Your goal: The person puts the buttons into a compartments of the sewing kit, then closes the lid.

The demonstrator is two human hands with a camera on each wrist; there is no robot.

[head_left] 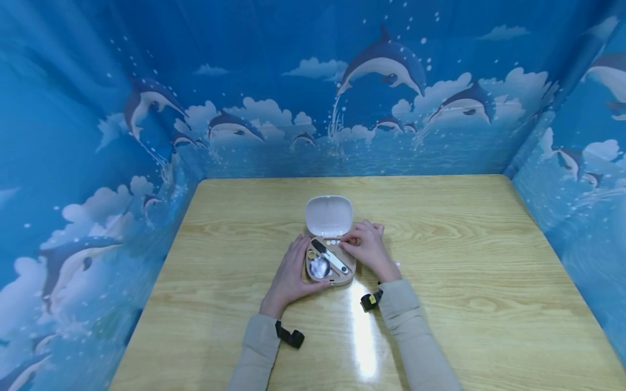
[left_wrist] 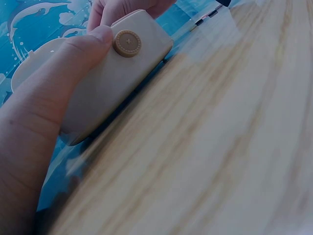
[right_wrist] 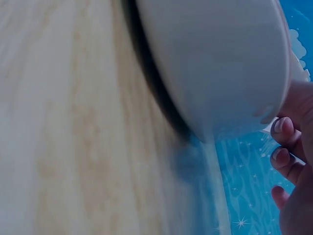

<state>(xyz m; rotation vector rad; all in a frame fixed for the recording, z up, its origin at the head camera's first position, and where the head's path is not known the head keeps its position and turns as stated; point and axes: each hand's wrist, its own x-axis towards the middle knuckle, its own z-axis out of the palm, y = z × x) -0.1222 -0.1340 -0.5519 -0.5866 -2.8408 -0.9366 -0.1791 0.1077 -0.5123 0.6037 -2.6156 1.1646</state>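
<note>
An open pale case [head_left: 351,278] lies on the table, its lid [head_left: 329,216] standing up behind it. Inside are a white tool with a black end [head_left: 337,263], a shiny silver disc [head_left: 320,267], a gold ring [head_left: 311,254] and a row of small white round pieces [head_left: 333,242]. My left hand [head_left: 288,274] grips the case, fingers along its left side and thumb at its front, close to a round tan knob [left_wrist: 128,44]. My right hand [head_left: 367,248] has thumb and fingertips together at the back right, right beside the row; I cannot tell what they pinch.
A small pinkish piece [head_left: 398,264] lies on the wood-grain table [head_left: 455,260] to the right of my right wrist. Blue dolphin-print curtains [head_left: 293,87] stand behind the table and along both sides. Black camera mounts [head_left: 292,338] are strapped to both wrists.
</note>
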